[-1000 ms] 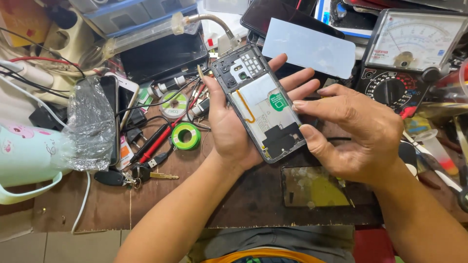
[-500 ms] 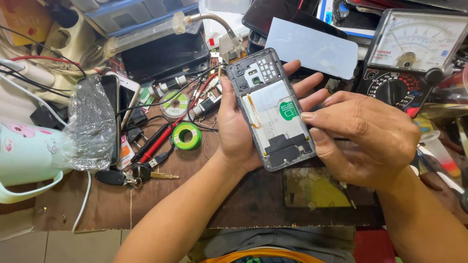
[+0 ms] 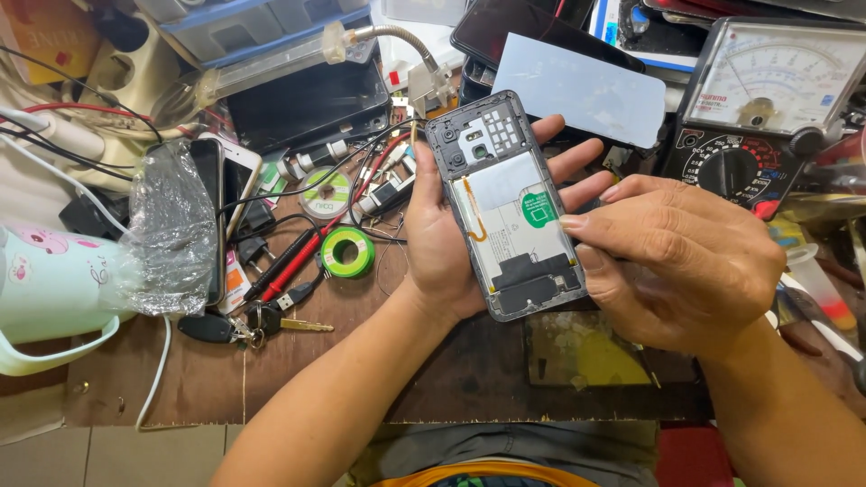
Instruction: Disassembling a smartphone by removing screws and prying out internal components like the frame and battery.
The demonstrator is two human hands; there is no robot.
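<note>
The left hand (image 3: pixel 446 243) lies palm up under an opened phone (image 3: pixel 507 206), thumb along its left edge and fingers curling out past the right edge, so it cradles the phone just above the bench. The right hand (image 3: pixel 686 257) comes in from the right, loosely curled, its fingertips (image 3: pixel 574 221) pressed against the phone's right edge; I cannot tell whether it grips anything small. One phone is in hand, its back off, with a green sticker showing. On the cluttered wooden bench (image 3: pixel 298 361) I count one green tape roll (image 3: pixel 348 252), one bunch of keys (image 3: pixel 248 323), one analog meter (image 3: pixel 767 99) and one pale mug (image 3: pixel 45 293).
</note>
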